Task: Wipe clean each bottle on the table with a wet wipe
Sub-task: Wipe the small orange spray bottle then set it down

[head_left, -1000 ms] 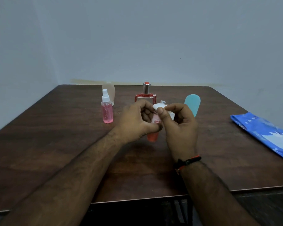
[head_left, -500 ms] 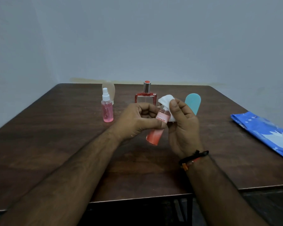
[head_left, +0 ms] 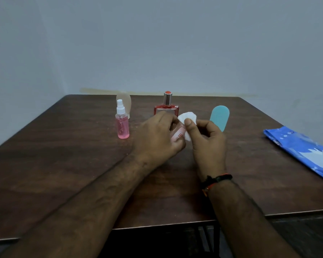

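My left hand (head_left: 157, 138) grips a small pink bottle (head_left: 178, 135) over the middle of the table, and most of the bottle is hidden behind its fingers. My right hand (head_left: 207, 142) pinches a white wet wipe (head_left: 187, 118) against the top of that bottle. A pink spray bottle (head_left: 122, 125) with a white nozzle stands upright to the left. Behind the hands stands a red square perfume bottle (head_left: 166, 107) with a silver cap. A flat teal bottle (head_left: 219, 118) stands just right of my right hand.
A blue pack of wet wipes (head_left: 302, 151) lies at the table's right edge. A pale translucent oval object (head_left: 126, 101) stands behind the spray bottle. The dark wooden table (head_left: 63, 164) meets a grey wall at the back.
My left hand has turned over the small pink bottle, covering most of it. The wipe in my right hand has shifted along the bottle's upper part.
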{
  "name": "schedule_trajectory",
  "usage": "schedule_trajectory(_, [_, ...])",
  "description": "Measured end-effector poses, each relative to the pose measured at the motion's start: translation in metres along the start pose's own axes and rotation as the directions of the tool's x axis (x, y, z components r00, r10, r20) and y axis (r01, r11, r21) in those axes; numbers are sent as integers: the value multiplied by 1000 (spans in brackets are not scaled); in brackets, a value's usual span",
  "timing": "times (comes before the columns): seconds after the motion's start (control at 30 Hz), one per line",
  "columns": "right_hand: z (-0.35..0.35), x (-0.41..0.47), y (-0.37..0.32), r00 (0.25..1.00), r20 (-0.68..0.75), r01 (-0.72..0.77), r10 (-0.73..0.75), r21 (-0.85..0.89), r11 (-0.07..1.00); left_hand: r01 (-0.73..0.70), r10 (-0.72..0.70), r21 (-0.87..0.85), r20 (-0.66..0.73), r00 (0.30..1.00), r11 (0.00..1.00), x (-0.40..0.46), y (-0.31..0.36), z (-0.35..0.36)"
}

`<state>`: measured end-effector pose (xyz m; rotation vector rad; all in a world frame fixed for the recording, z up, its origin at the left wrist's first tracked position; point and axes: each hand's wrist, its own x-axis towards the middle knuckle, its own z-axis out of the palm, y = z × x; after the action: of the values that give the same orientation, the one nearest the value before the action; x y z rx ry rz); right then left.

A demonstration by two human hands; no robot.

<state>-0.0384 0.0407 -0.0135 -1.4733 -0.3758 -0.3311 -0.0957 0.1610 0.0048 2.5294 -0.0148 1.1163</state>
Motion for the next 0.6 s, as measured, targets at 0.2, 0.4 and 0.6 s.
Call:
schedule_trajectory(0.2, [3, -2, 1, 986, 154, -69, 64, 25, 997, 26, -22, 59, -69, 997, 998, -1, -1, 4])
schedule_trajectory(0.4, [0, 1, 1, 985, 90, -159, 144, 192, 968, 133, -117, -284, 72, 990, 950, 0, 3, 4])
schedule_trajectory(0.6, [1, 3, 1, 986, 10, -166, 168, 221, 961, 492, -254, -648, 430, 866, 581, 10, -5, -8])
